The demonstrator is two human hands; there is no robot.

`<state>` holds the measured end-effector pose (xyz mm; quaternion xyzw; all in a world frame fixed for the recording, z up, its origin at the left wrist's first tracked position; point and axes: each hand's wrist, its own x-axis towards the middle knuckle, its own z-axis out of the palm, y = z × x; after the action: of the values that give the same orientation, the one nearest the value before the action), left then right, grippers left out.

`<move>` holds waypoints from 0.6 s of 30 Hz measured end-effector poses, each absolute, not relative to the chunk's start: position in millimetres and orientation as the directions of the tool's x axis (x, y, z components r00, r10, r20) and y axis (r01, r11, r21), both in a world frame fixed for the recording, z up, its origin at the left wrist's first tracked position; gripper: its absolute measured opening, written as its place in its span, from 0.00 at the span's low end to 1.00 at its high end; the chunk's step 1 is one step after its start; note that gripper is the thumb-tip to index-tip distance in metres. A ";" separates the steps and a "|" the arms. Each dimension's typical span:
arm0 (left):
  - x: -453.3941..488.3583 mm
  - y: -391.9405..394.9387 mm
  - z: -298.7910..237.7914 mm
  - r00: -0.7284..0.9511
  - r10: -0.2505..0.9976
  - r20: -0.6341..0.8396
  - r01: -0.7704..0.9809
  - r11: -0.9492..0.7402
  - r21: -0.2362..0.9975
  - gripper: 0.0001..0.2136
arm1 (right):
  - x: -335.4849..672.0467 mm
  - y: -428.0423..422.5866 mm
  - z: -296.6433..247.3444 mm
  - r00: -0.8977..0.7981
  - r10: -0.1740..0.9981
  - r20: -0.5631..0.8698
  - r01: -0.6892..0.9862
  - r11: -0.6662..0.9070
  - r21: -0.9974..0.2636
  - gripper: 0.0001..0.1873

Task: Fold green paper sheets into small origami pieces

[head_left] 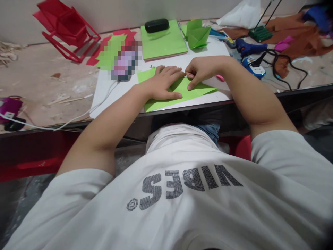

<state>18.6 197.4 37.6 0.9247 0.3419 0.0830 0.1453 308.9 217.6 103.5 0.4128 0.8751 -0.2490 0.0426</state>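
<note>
- Green paper (pixel 159 105): on the white board (pixel 114 99), its near left corner close to the board's front edge.
- Left hand (pixel 165 83): flat on the paper, fingers spread.
- Right hand (pixel 199 70): fingers curled, thumb on the paper; whether it pinches cannot be told.
- Margin: board surface extends leftward, below the phone (pixel 125 66).

The folded sheet (pixel 202 89) is bright plain green, the same colour as the paper stack (pixel 163 47) and the standing paper shape (pixel 198 36), and the board (pixel 126 87) below is white. The paper chair (pixel 61 29) is red, the glue gun (pixel 251 48) is dark blue, and the crumpled material (pixel 290 33) is rust-brown. The white T-shirt (pixel 187 215) carries dark grey letters (pixel 173 184), filled with a fine grid pattern.
</note>
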 end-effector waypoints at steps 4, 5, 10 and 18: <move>18.6 198.4 35.9 0.750 0.660 0.056 0.612 -0.722 0.323 0.59 | 308.8 216.8 104.9 -0.667 0.690 -0.282 0.738 0.562 -0.373 0.35; 18.5 198.8 35.3 0.749 0.660 0.055 0.612 -0.721 0.326 0.59 | 308.3 216.3 105.3 -0.667 0.690 -0.281 0.739 0.567 -0.364 0.35; 18.0 199.5 33.6 0.758 0.649 0.068 0.593 -0.729 0.342 0.59 | 305.1 213.5 106.2 -0.622 0.722 -0.303 0.770 0.493 -0.405 0.34; 19.4 197.7 36.5 0.749 0.661 0.043 0.614 -0.718 0.328 0.61 | 304.3 215.2 105.0 -0.613 0.721 -0.323 0.775 0.469 -0.425 0.36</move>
<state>19.4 197.7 36.5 0.9234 0.3453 0.0789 0.1480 304.3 215.2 105.0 0.4371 0.8555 -0.2733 0.0491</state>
